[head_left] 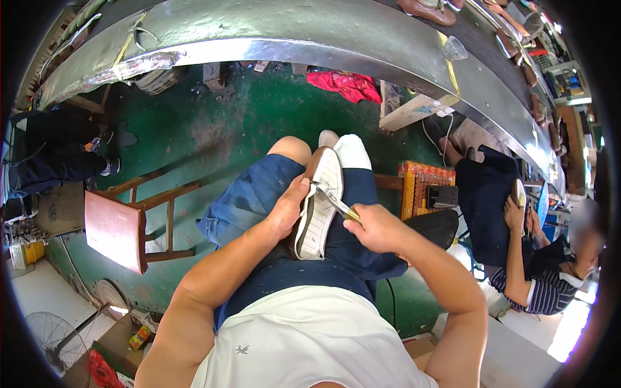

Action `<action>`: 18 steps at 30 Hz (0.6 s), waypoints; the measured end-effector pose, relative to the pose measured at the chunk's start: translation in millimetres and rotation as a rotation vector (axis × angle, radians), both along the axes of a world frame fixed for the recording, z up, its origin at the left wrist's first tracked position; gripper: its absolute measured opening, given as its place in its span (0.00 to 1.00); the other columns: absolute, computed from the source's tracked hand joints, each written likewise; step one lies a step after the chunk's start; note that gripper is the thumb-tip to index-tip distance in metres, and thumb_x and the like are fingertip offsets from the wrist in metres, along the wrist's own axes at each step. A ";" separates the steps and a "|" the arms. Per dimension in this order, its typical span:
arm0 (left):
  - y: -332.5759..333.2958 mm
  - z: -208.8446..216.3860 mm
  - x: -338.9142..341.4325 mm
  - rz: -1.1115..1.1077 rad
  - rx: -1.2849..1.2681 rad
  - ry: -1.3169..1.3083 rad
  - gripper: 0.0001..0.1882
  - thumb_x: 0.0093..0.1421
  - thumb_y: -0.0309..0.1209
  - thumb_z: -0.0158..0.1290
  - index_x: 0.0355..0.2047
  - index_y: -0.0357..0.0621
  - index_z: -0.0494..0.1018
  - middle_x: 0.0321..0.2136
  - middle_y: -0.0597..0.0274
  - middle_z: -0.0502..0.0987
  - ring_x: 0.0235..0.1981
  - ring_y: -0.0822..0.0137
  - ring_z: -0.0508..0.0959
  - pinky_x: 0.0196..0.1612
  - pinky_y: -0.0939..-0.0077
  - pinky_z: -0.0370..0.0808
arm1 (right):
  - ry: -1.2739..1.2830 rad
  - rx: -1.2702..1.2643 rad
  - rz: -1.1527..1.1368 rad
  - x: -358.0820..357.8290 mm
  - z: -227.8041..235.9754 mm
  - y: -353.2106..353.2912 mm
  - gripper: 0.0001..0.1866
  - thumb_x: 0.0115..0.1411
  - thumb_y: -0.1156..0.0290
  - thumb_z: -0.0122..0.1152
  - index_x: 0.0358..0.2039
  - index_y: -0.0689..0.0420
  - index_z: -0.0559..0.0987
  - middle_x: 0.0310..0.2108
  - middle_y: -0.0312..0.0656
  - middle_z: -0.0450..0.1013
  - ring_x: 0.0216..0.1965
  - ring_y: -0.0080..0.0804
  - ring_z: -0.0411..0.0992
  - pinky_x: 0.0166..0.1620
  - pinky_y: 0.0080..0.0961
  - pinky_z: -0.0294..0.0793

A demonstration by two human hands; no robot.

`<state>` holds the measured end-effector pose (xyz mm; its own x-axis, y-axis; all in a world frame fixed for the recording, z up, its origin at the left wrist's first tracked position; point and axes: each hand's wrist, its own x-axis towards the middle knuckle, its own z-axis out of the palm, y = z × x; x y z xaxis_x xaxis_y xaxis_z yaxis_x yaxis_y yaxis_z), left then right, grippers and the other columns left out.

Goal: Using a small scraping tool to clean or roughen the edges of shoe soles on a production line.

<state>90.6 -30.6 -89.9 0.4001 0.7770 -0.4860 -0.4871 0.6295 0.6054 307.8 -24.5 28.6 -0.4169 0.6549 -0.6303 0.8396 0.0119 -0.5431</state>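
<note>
A brown and white shoe (pixel 325 169) lies lengthwise over my lap, its brown end pointing away from me. My left hand (pixel 289 208) is closed on the shoe's left edge. In my right hand (pixel 376 228) I grip a metal hand tool (pixel 339 205) with a yellowish handle. The tool's far end meets the shoe close to my left fingers. Its exact kind is hard to make out. A dark blue apron (pixel 310 275) and jean-clad legs lie under the shoe.
A long metal-edged bench (pixel 259 50) curves across the far side, with brown shoes (pixel 428 11) on it. A stool (pixel 115 231) stands at left, a beaded seat (pixel 417 191) at right. Another person (pixel 540 271) sits at far right, holding a shoe. A fan (pixel 55 346) stands lower left.
</note>
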 end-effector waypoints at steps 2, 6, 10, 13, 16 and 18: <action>7.6 8.6 -6.8 -0.038 -0.003 -0.020 0.33 0.74 0.48 0.44 0.71 0.43 0.54 0.62 0.58 0.69 0.62 0.65 0.69 0.65 0.68 0.66 | 0.119 0.016 -0.148 1.9 -19.7 -21.1 0.15 0.67 0.62 0.58 0.40 0.64 0.76 0.33 0.61 0.77 0.38 0.63 0.76 0.42 0.52 0.73; 28.6 4.1 -9.1 -0.140 0.028 0.008 0.41 0.67 0.48 0.58 0.72 0.42 0.53 0.62 0.59 0.69 0.62 0.66 0.68 0.65 0.69 0.66 | 0.196 0.055 -0.486 -16.2 -53.7 -61.1 0.17 0.65 0.61 0.60 0.45 0.63 0.76 0.33 0.58 0.77 0.38 0.61 0.76 0.43 0.48 0.74; 32.4 6.4 -5.8 -0.218 0.029 0.047 0.44 0.64 0.51 0.61 0.71 0.42 0.55 0.60 0.58 0.70 0.62 0.65 0.70 0.65 0.67 0.67 | 0.224 0.015 -0.397 3.0 -44.1 -49.6 0.18 0.66 0.60 0.60 0.45 0.63 0.77 0.32 0.53 0.78 0.35 0.51 0.79 0.39 0.41 0.78; 32.2 3.9 -2.5 -0.211 -0.024 -0.001 0.42 0.64 0.48 0.62 0.70 0.41 0.57 0.59 0.58 0.72 0.59 0.66 0.72 0.64 0.68 0.69 | 0.491 -0.477 -0.648 14.4 -27.4 -34.1 0.12 0.70 0.63 0.57 0.39 0.60 0.76 0.30 0.36 0.77 0.29 0.21 0.76 0.25 0.23 0.75; 32.2 9.0 4.0 -0.176 -0.027 -0.038 0.42 0.62 0.47 0.64 0.69 0.42 0.59 0.57 0.59 0.74 0.57 0.66 0.74 0.62 0.68 0.71 | 0.502 -0.510 -0.756 1.0 -40.1 -45.8 0.12 0.71 0.64 0.55 0.45 0.60 0.76 0.29 0.36 0.75 0.20 0.18 0.67 0.23 0.18 0.68; 35.7 13.4 6.3 -0.193 -0.024 -0.018 0.42 0.62 0.47 0.64 0.69 0.43 0.58 0.58 0.59 0.73 0.58 0.66 0.73 0.63 0.67 0.71 | 0.581 -0.358 -0.834 -13.7 -61.7 -68.2 0.11 0.71 0.64 0.55 0.42 0.60 0.76 0.28 0.35 0.75 0.23 0.19 0.69 0.24 0.19 0.68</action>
<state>96.9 5.1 -76.5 0.5497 0.6734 -0.4944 -0.3667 0.7263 0.5814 294.1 -92.7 -33.1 -0.2217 0.6882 -0.6908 0.1215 -0.6834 -0.7198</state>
